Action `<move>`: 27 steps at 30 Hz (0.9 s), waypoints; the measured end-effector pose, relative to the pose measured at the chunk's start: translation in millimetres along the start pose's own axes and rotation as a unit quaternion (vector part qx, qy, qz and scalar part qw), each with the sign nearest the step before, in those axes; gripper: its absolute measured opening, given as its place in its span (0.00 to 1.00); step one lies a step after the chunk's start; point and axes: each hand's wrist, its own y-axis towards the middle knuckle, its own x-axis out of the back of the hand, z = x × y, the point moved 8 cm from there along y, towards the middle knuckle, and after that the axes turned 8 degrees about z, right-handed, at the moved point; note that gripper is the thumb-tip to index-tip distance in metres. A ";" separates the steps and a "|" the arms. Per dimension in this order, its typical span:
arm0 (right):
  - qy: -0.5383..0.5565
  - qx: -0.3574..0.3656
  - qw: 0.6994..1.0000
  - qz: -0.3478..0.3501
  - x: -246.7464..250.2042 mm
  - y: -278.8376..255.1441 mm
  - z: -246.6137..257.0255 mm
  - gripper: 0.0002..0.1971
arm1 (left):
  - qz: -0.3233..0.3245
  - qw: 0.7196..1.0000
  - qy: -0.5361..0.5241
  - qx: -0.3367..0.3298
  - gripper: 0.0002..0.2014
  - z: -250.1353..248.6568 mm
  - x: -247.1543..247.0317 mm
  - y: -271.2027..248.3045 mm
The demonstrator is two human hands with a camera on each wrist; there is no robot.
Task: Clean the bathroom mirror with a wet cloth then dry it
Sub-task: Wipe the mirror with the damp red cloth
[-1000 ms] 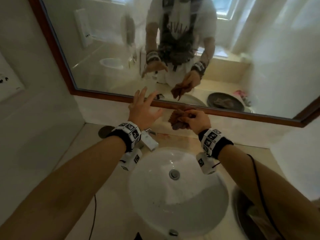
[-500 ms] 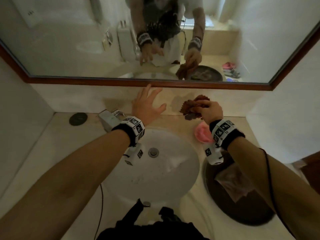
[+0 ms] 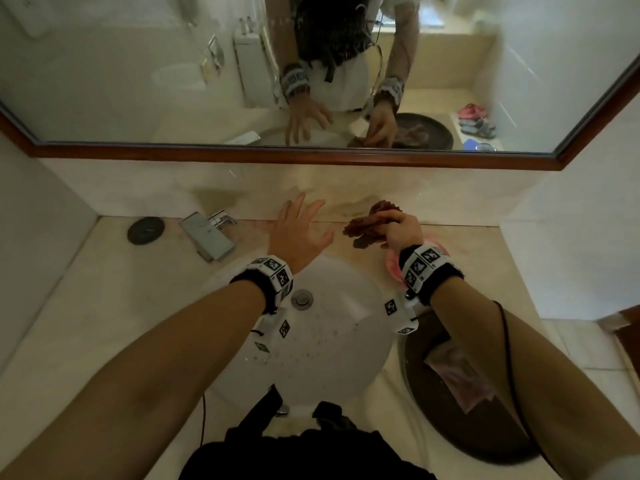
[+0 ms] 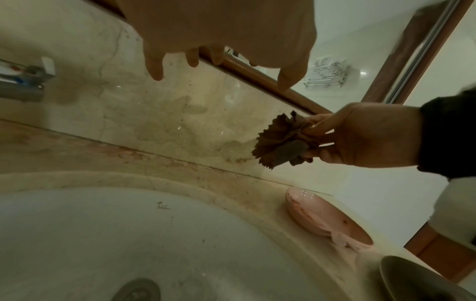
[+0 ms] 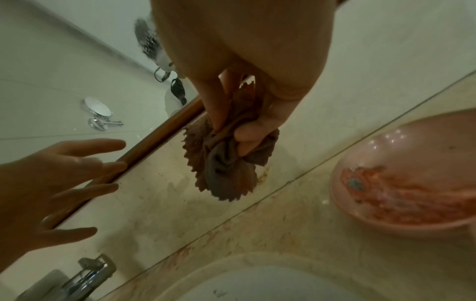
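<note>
A wood-framed mirror [image 3: 138, 81] runs across the wall above the counter. My right hand [image 3: 401, 230] grips a bunched brown cloth [image 3: 367, 226] with zigzag edges, held in the air over the back of the counter, below the mirror frame. The same cloth [image 4: 280, 140] shows in the left wrist view and, pinched between thumb and fingers, as the cloth [image 5: 224, 158] in the right wrist view. My left hand [image 3: 298, 230] hovers with spread fingers over the far rim of the sink, a little left of the cloth, holding nothing.
A white round sink [image 3: 332, 362] sits below my wrists, with a chrome tap [image 3: 207, 233] at its back left. A pink soap dish [image 5: 401, 177] stands right of the sink. A dark basin [image 3: 485, 438] holding a pinkish cloth is at the right.
The view has tilted down from the mirror toward the sink and counter. Both hands keep their poses: left spread and empty, right still gripping the cloth below the mirror frame.
</note>
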 end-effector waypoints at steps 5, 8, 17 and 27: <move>0.022 -0.039 0.998 0.041 -32.3 22.4 -17.8 0.11 | 0.016 0.999 0.009 0.026 0.40 21.3 -13.0 7.8; 0.037 -0.078 0.996 0.038 -46.7 39.3 -37.1 0.11 | 0.041 0.998 0.001 0.037 0.37 36.1 -23.6 13.2; -0.081 -0.124 0.987 0.064 -66.5 78.1 -68.2 0.39 | 0.042 0.993 -0.086 0.067 0.45 55.7 -28.4 19.5; -0.148 -0.033 0.988 0.025 -47.5 35.7 -27.8 0.32 | 0.042 0.992 -0.105 0.062 0.39 44.6 -23.2 4.4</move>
